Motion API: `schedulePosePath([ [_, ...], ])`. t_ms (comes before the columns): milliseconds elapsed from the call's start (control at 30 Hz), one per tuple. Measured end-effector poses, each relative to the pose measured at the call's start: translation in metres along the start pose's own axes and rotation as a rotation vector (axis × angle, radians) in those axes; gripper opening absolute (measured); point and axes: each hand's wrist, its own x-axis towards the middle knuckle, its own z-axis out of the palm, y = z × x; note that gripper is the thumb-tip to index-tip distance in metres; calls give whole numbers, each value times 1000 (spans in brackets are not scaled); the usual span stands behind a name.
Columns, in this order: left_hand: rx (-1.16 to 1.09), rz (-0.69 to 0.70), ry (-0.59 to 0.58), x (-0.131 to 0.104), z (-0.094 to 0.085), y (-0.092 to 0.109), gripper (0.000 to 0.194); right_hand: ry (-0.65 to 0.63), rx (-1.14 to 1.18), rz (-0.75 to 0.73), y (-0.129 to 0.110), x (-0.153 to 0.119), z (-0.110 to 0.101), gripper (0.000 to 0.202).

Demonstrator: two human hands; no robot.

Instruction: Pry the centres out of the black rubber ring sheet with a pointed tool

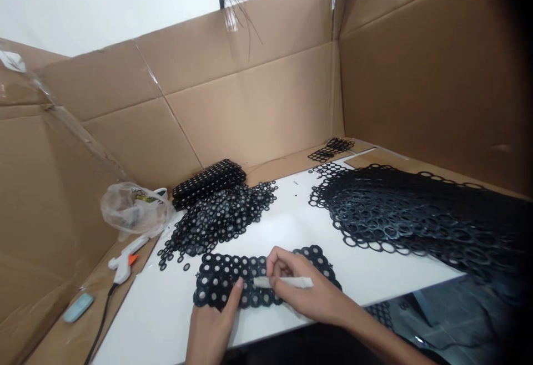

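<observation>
Head view: your right hand (pixel 306 298) has its fingers curled in, thumb and forefinger pinching a white stick (pixel 295 282) whose tip points left over the black mat (pixel 219 270). The mat lies on the white board (pixel 145 320), just past your left hand (pixel 214 320) and partly beneath your right. Your left thumb rests across the mat's near edge; the other fingers are hidden, so you cannot tell how firmly they close on it. Whether the tip touches a ring is also unclear.

To work this spot well, it seems best to press the mat flat with the left thumb close to the tip, hold the stick low, and bear lightly so the rings don't skid. Loose rings (pixel 220 215) lie beyond your left hand, and heaped sheets (pixel 395 215) beyond and right of your right; both look apt to snag a wide sweep.
</observation>
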Motion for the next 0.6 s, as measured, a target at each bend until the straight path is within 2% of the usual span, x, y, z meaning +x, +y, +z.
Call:
schedulePosePath([
  [267, -23, 57, 45, -3, -1, -5, 63, -2, 21, 21, -1, 1, 0, 10],
  [433, 31, 134, 33, -12, -7, -14, 45, -19, -21, -2, -2, 1, -2, 7],
  [600, 138, 204, 58, -17, -12, -21, 37, -10, -78, -9, -4, 1, 2, 4],
])
